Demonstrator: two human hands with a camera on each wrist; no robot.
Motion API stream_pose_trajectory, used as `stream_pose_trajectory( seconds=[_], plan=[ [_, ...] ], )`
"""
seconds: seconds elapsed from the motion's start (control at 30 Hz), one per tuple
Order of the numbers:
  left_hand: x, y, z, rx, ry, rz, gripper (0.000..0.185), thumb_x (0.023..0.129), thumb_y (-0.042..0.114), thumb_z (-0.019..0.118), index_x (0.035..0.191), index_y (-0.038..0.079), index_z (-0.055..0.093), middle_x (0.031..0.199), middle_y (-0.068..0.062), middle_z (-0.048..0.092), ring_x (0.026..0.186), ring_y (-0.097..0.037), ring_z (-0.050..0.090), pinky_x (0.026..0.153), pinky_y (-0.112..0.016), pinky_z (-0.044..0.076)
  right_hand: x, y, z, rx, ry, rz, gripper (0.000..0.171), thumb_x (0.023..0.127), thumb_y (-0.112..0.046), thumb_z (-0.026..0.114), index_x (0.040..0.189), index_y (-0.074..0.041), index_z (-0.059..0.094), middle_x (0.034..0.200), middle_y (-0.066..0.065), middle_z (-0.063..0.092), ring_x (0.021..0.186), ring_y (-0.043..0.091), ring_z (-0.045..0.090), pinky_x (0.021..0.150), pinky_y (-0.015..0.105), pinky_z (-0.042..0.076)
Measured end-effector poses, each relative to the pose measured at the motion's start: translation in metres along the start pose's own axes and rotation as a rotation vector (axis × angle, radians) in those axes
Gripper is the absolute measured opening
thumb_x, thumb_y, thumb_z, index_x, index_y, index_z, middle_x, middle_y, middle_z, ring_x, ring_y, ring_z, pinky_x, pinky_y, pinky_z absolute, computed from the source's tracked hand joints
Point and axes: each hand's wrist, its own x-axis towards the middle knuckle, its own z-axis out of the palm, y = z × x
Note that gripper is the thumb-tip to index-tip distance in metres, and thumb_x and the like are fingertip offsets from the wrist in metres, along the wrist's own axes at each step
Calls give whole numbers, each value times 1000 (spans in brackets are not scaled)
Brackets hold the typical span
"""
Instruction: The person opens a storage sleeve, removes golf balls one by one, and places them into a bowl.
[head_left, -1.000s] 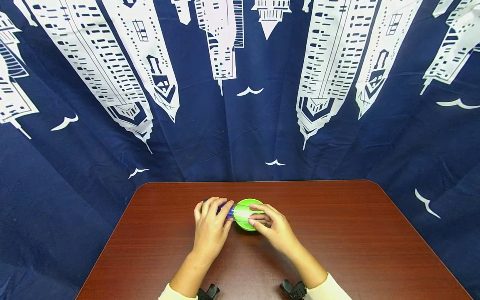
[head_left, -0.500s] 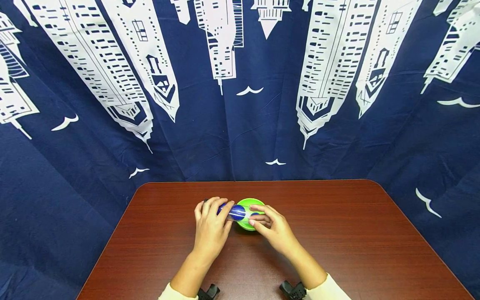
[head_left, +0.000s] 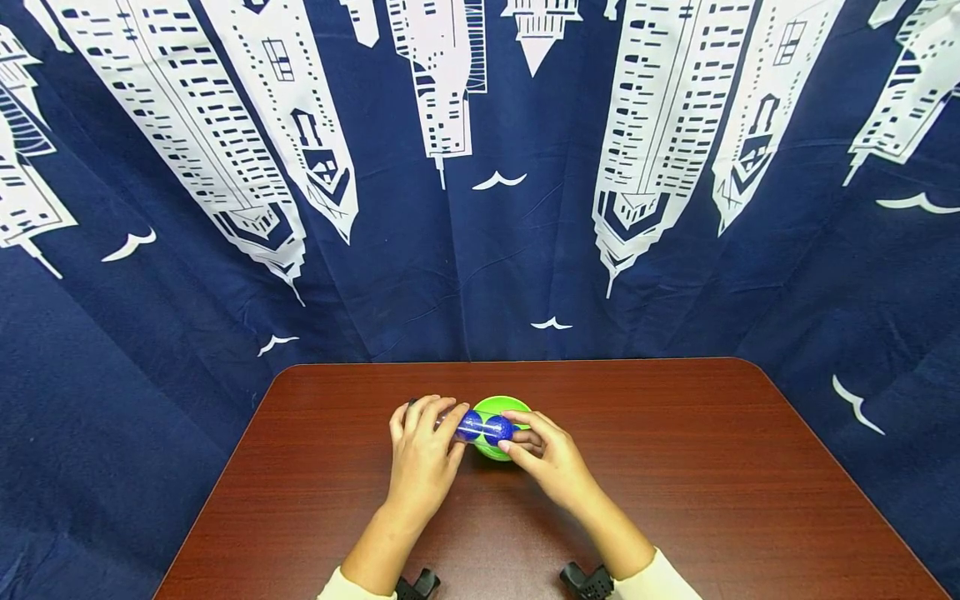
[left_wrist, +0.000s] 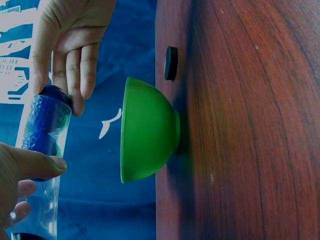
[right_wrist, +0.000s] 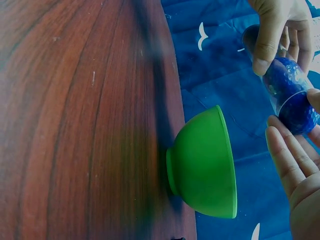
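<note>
A clear tube [left_wrist: 49, 200] holding blue dimpled golf balls [head_left: 498, 430] is tilted above a green bowl [head_left: 489, 403], its mouth towards the right. My left hand [head_left: 420, 462] grips the tube, thumb laid along its side. At the mouth, my right hand [head_left: 557, 462] holds a golf ball [right_wrist: 298, 112] that sticks partly out past the rim, thumb on one side and fingers beneath. The left wrist view shows the bowl [left_wrist: 150, 132] upright on the table, apart from both hands.
A black round cap [left_wrist: 171, 63] lies on the brown wooden table [head_left: 675, 467] near the bowl. Behind the table's far edge hangs a blue curtain [head_left: 510, 275] with white city prints. Black wrist cameras [head_left: 587, 580] are strapped near the sleeves.
Blue golf balls have slid rightward inside the tube, from under my left hand towards the mouth. Both hands have stayed almost in place.
</note>
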Motion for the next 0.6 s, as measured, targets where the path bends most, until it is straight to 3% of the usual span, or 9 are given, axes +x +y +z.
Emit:
stream_pose_trajectory(
  seconds=[0.6],
  plan=[
    [-1,-1,3,-21,0,-30,54,67,18,95,116,20,73,117,-1,67,116,-27,58,101,-54,36,-1,-2,-2,6,19,-35,39,92,-10,74,129,-6,66,115,14,66,100,23,73,86,23,59]
  ],
)
